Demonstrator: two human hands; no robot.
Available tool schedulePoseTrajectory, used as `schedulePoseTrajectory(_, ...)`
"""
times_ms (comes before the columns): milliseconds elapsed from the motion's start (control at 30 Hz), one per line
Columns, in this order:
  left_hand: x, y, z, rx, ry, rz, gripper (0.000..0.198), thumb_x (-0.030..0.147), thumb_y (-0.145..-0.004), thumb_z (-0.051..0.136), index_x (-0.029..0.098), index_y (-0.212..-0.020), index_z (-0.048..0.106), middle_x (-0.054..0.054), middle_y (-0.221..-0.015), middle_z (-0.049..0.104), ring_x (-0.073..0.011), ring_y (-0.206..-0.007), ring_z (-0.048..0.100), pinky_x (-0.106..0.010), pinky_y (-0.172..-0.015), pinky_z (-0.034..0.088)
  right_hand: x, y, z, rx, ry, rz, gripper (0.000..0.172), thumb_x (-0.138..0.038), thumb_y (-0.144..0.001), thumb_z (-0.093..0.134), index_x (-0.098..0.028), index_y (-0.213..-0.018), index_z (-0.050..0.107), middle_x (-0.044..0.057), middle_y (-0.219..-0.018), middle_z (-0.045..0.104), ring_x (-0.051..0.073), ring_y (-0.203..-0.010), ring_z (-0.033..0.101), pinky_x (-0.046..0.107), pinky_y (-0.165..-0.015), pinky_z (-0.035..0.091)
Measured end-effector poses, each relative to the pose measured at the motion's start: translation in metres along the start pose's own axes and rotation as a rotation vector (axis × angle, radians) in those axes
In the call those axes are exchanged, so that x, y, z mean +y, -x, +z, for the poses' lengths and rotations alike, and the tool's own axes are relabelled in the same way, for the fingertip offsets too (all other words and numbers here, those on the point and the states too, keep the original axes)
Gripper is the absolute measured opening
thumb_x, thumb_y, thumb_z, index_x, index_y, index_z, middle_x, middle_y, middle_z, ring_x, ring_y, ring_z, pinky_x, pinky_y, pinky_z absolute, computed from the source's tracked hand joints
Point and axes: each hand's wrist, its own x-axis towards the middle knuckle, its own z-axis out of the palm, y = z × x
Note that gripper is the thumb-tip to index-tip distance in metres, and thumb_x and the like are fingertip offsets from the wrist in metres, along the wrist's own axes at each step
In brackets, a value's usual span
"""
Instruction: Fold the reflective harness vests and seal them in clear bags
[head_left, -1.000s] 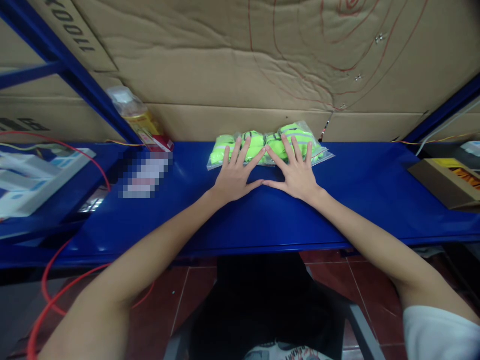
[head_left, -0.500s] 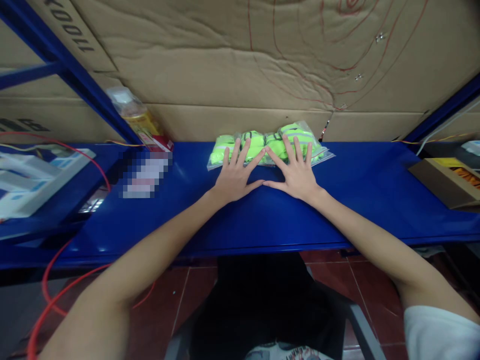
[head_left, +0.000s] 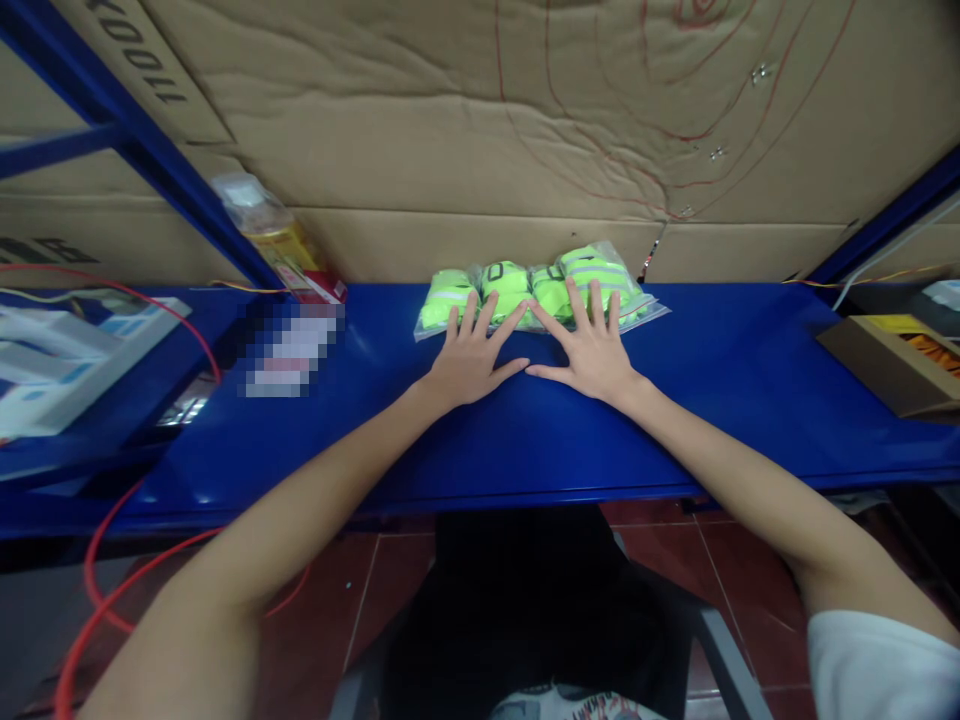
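Note:
Several neon-yellow folded bundles with grey stripes, in clear plastic bags [head_left: 596,268], lie in a row on the blue tabletop [head_left: 525,450] against the cardboard. My left hand [head_left: 466,362] is spread palm down, its fingertips at the front edge of the left bundles. Beside it my right hand [head_left: 595,350] is spread the same way, fingertips over the front of the right bundles. Thumbs and index fingers of both hands nearly meet in the middle. Neither hand holds anything.
A bottle with a yellow label [head_left: 281,240] leans at the back left, near a blurred-out item [head_left: 289,350]. White power strips [head_left: 90,350] and a red cable [head_left: 97,570] are at the left. An open cardboard box [head_left: 885,365] stands at the right.
The fingers of both hands have drawn slightly back toward me, uncovering more of the bundles. The bags have not moved.

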Motion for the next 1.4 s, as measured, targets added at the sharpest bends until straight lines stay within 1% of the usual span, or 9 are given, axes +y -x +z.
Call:
schedulePoseTrajectory(367, 0.000, 0.001, -0.001, -0.009, -0.024, 0.002, 0.089, 0.077, -0.106, 0.042, 0.026, -0.177, 0.028, -0.021, -0.184, 0.019, -0.0538, -0.170, 0.008, -0.078, -0.133, 0.012, 0.002, 0.000, 0.005, 0.009, -0.003, -0.009, 0.102, -0.091, -0.095, 0.045, -0.040, -0.178, 0.015, 0.001, -0.188, 0.007, 0.057, -0.170, 0.002, 0.085, -0.130, 0.003)
schedulePoseTrajectory(567, -0.013, -0.003, -0.010, 0.008, 0.004, 0.002, 0.083, 0.072, -0.110, 0.036, 0.024, -0.177, 0.027, -0.019, -0.185, 0.018, -0.0467, -0.172, 0.011, -0.069, -0.136, 0.019, 0.003, 0.000, 0.006, 0.017, -0.025, -0.012, 0.104, -0.093, -0.094, 0.043, -0.037, -0.178, 0.019, 0.001, -0.187, 0.013, 0.057, -0.169, 0.001, 0.085, -0.131, 0.000)
schedulePoseTrajectory(733, -0.022, -0.005, -0.012, -0.004, -0.089, -0.113, 0.077, 0.069, -0.109, 0.043, 0.031, -0.176, 0.033, -0.013, -0.187, 0.013, -0.0510, -0.171, 0.003, -0.078, -0.133, 0.007, 0.008, 0.000, 0.010, 0.018, -0.026, 0.016, 0.101, -0.093, -0.095, 0.040, -0.033, -0.176, 0.033, 0.005, -0.187, 0.017, 0.054, -0.170, 0.005, 0.082, -0.132, -0.001)
schedulePoseTrajectory(833, -0.020, -0.004, -0.012, -0.082, -0.084, -0.154, 0.077, 0.067, -0.109, 0.046, 0.032, -0.176, 0.031, -0.013, -0.187, 0.015, -0.0529, -0.171, 0.006, -0.079, -0.132, 0.010, 0.013, -0.002, 0.010, 0.026, -0.024, 0.061, 0.093, -0.088, -0.099, 0.040, -0.029, -0.170, 0.048, 0.007, -0.187, 0.019, 0.051, -0.171, 0.007, 0.079, -0.134, -0.001)
schedulePoseTrajectory(900, -0.019, -0.004, -0.013, -0.104, -0.087, -0.161, 0.075, 0.063, -0.109, 0.047, 0.032, -0.176, 0.032, -0.013, -0.186, 0.018, -0.0526, -0.170, 0.010, -0.078, -0.133, 0.012, 0.016, -0.003, 0.007, 0.028, -0.026, 0.091, 0.080, -0.078, -0.104, 0.040, -0.027, -0.164, 0.055, 0.007, -0.187, 0.020, 0.048, -0.172, 0.009, 0.077, -0.135, 0.001)
schedulePoseTrajectory(1000, -0.018, -0.007, -0.017, -0.099, -0.112, -0.173, 0.067, 0.049, -0.111, 0.048, 0.031, -0.175, 0.036, -0.014, -0.184, 0.024, -0.0515, -0.170, 0.016, -0.076, -0.133, 0.018, 0.023, -0.006, 0.002, 0.031, -0.035, 0.123, 0.065, -0.062, -0.108, 0.041, -0.028, -0.160, 0.060, 0.006, -0.186, 0.022, 0.046, -0.172, 0.011, 0.077, -0.134, 0.004)
schedulePoseTrajectory(1133, -0.019, -0.008, -0.023, -0.079, -0.105, -0.170, 0.069, 0.035, -0.108, 0.048, 0.026, -0.175, 0.035, -0.016, -0.181, 0.032, -0.0476, -0.169, 0.024, -0.070, -0.134, 0.025, 0.034, -0.007, 0.002, 0.076, -0.047, 0.153, 0.062, -0.061, -0.106, 0.045, -0.028, -0.154, 0.064, 0.008, -0.185, 0.027, 0.052, -0.170, 0.013, 0.085, -0.129, 0.004)
schedulePoseTrajectory(1267, -0.019, -0.008, -0.025, -0.074, -0.088, -0.165, 0.067, 0.035, -0.107, 0.049, 0.025, -0.173, 0.039, -0.015, -0.180, 0.034, -0.0473, -0.168, 0.025, -0.070, -0.134, 0.025, 0.041, -0.008, 0.004, 0.119, -0.064, 0.184, 0.062, -0.064, -0.107, 0.042, -0.025, -0.145, 0.071, 0.009, -0.183, 0.031, 0.058, -0.166, 0.015, 0.093, -0.123, 0.007)
schedulePoseTrajectory(1400, -0.018, -0.007, -0.023, -0.079, -0.092, -0.160, 0.064, 0.033, -0.108, 0.046, 0.027, -0.172, 0.043, -0.015, -0.182, 0.030, -0.0489, -0.169, 0.022, -0.074, -0.133, 0.023, 0.045, -0.010, 0.001, 0.106, -0.041, 0.221, 0.058, -0.059, -0.106, 0.045, -0.022, -0.141, 0.074, 0.012, -0.181, 0.033, 0.059, -0.165, 0.018, 0.094, -0.121, 0.011)
